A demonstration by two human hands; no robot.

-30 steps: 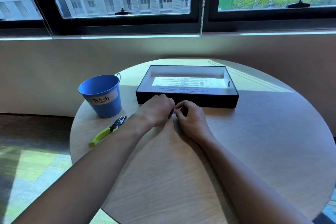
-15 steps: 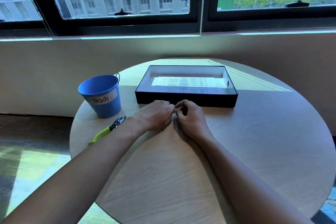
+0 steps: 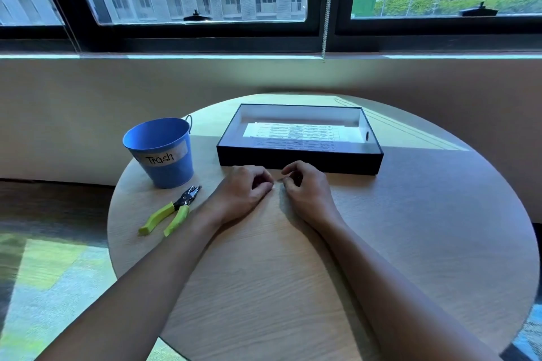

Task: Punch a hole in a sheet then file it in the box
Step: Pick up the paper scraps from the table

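Change: the two grips, touching in the earlier frames, have been drawn slightly apart; more of the punch is uncovered beside the left forearm.
Bucket (image 3: pixel 159 152): blue, labelled "Trash", stood upright at the table's left edge.
Punch (image 3: pixel 173 208): laid just in front of the bucket, untouched, green handles toward the person, jaws toward the bucket.
Left grip (image 3: pixel 243 187): rested on the table, fingers curled under; whether anything small is pinched cannot be told.
Right grip (image 3: pixel 305 187): just beside the left, thumb and forefinger brought close; what is held, if anything, cannot be told.
Box (image 3: pixel 299 160): open, just beyond both grips, long side across the view.
Sheet (image 3: pixel 293 132): lain flat inside the box, long axis left to right, parallel to the box's long walls; printed rows run the same way. No hole can be made out.
Table (image 3: pixel 410 214): round, wood-grained.
Step, as judged: either a scrap is being gathered for the bucket, or the sheet is yet to be fetched.
Advice: the sheet should be lifted by its near long edge and kept flat, and the punch closed squarely near one margin.
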